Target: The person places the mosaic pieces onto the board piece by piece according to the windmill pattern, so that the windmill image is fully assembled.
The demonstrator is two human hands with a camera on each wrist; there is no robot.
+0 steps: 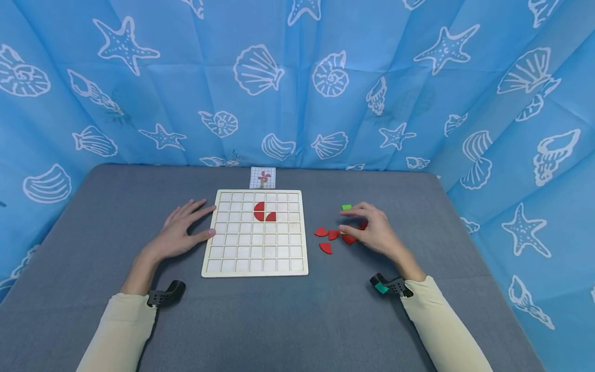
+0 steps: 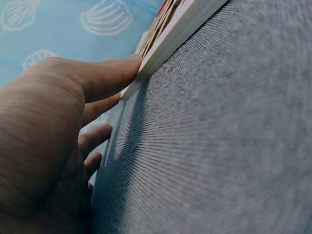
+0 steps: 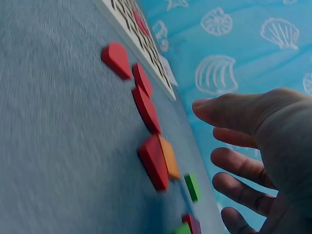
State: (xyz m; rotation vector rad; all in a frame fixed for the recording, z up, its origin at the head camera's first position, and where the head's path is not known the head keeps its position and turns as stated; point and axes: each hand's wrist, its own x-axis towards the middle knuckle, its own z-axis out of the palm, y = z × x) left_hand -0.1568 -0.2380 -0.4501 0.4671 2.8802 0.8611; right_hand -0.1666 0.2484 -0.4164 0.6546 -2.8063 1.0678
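A pale square grid board (image 1: 241,273) lies on the table, with three red quarter-circle pieces (image 1: 259,215) set in its upper middle cells. My left hand (image 1: 178,232) is at the board's left side, fingers spread, its thumb touching the wooden edge (image 2: 168,41). To the right of the board lie several loose red quarter-circle pieces (image 1: 326,248), an orange piece (image 3: 169,158) and a green piece (image 1: 346,207). Above these hovers my right hand (image 1: 374,227), thumb and fingers apart with nothing between them. It partly covers some pieces in the head view.
Behind the board lies a small card (image 1: 254,181) printed with a grid and a red-and-green pinwheel picture. A grey cloth covers the table (image 1: 279,325). A blue curtain (image 1: 297,113) with white shells and starfish hangs along the back and right.
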